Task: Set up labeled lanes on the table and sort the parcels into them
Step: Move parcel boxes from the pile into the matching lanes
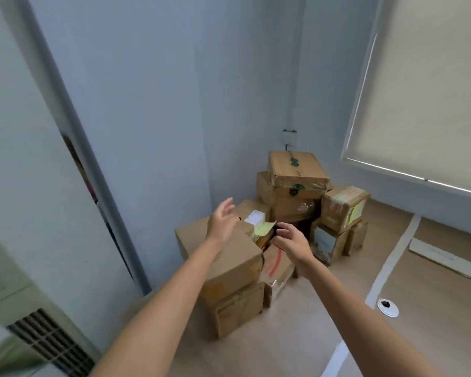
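A heap of brown cardboard parcels fills the table's far corner against the wall. A large plain box [237, 257] lies nearest, on top of another box [237, 308]. A small parcel with a white and yellow label [259, 224] sits between my hands. My left hand [222, 217] hovers over the large box with fingers spread and holds nothing. My right hand [292, 240] reaches in beside it, fingers loosely curved and empty. A box with red marking [275, 263] lies below my right hand. Taller stacked boxes [294, 170] stand behind.
White tape strips [392, 259] run across the wooden table [433, 336] as lane lines. A flat white card [446, 258] lies at right. A round cable grommet [388, 307] sits in the tabletop. A window blind [424, 91] hangs at right, a vented unit [46, 341] at lower left.
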`<state>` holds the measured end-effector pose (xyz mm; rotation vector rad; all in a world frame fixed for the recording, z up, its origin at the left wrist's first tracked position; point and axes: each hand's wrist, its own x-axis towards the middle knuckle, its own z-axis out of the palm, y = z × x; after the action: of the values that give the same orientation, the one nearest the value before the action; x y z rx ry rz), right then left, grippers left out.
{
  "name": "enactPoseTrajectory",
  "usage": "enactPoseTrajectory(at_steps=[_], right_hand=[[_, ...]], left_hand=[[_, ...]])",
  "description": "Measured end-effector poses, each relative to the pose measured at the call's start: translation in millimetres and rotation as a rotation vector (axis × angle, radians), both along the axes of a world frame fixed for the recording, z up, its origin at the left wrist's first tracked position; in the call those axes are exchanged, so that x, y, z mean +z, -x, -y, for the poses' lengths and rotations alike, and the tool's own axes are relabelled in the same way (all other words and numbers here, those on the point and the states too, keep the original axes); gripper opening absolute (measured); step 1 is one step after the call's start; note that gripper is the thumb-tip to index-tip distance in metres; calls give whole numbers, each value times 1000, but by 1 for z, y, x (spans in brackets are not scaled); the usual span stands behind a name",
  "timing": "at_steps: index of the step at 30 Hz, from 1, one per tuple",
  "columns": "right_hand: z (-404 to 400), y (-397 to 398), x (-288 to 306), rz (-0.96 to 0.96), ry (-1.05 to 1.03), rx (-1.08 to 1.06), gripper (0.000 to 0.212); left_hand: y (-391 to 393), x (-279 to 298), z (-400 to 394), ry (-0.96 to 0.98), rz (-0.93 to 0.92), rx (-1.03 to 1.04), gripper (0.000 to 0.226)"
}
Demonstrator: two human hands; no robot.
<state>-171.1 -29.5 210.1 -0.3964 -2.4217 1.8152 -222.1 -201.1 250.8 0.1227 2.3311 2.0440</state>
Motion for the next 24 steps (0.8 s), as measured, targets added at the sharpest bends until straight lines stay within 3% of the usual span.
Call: enactPoseTrajectory(at_steps=[6,11,15,18,24], right_hand=[[39,33,-20,127,-176,123,56],[50,32,-37,202,-166,141,21],[47,22,-26,109,-144,107,27],[31,12,-2,6,-104,69,32],[-52,-35,46,-145,-101,-170,36]], left_hand=[[-7,-36,84,136,125,230,62],[-33,-74,73,111,440,173,61],[-39,-63,54,70,388,223,69],[-35,-35,41,33,271,225,58],[-40,14,-47,24,153,-1,67]])
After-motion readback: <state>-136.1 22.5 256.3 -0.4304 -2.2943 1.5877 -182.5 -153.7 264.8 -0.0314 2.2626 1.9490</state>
